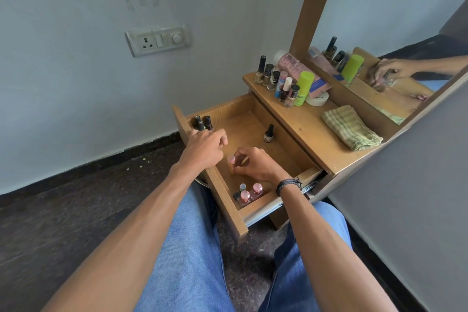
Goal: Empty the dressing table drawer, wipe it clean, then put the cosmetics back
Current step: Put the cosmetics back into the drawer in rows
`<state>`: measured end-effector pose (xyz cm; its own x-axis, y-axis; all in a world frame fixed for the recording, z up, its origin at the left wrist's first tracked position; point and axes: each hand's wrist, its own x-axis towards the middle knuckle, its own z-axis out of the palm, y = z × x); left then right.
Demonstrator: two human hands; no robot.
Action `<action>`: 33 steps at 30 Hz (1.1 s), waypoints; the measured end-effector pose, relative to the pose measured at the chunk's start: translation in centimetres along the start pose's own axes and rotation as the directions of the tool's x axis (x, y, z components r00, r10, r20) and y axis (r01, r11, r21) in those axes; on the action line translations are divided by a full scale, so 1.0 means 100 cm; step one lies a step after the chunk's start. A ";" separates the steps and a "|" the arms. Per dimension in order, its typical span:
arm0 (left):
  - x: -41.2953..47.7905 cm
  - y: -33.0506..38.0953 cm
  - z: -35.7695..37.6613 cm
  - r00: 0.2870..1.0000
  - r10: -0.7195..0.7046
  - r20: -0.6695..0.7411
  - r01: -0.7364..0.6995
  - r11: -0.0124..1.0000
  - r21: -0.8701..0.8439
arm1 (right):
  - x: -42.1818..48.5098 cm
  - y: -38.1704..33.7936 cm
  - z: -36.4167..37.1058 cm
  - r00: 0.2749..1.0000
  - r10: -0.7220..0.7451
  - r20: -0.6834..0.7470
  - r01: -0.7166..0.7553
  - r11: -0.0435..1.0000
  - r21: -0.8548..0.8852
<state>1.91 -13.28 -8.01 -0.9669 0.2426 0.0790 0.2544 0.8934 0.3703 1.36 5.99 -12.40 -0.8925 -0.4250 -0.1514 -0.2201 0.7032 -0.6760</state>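
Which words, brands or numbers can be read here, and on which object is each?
No text here can be read.
Nail polish bottles on the tabletop: labels too small.
Green bottle: print near its base blurred.
Pink and blue box: print blurred.
White round tin: dark marks, unreadable.
Pink-capped bottle in the right hand: no readable label.

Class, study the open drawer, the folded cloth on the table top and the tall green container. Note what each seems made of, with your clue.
Drawer: wood or wood-look laminated board, matt; brown grain lines show on its walls.
Folded cloth: woven fabric, probably cotton; checked weave, soft folds.
Green container: likely plastic; smooth, even lime colour with a dull sheen.
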 end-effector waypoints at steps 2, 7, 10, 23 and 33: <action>0.000 -0.001 -0.003 1.000 0.000 -0.008 -0.001 0.999 -0.054 | 0.000 -0.001 0.000 1.000 -0.016 0.006 0.016 1.000 0.004; 0.001 0.000 -0.013 0.998 0.002 0.055 0.004 0.995 -0.097 | 0.002 -0.002 0.002 0.997 -0.047 0.056 0.046 0.999 0.012; 0.001 0.001 -0.016 0.993 0.002 0.115 0.003 0.999 -0.044 | 0.006 -0.003 0.001 0.995 -0.048 0.082 0.047 0.999 0.019; 0.009 -0.004 -0.016 0.956 -0.029 0.293 0.020 0.999 0.033 | 0.017 -0.018 0.000 0.980 -0.097 0.175 0.115 0.988 -0.099; 0.010 0.000 -0.018 0.946 -0.038 0.323 0.001 0.994 0.113 | 0.014 -0.016 0.012 0.982 -0.138 0.127 0.146 0.988 -0.052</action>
<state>0.94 -13.71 -6.22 -0.9177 0.3179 -0.2384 0.2541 0.9307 0.2631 0.97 3.62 -12.36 -0.7962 -0.5869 -0.1472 -0.3680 0.6628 -0.6521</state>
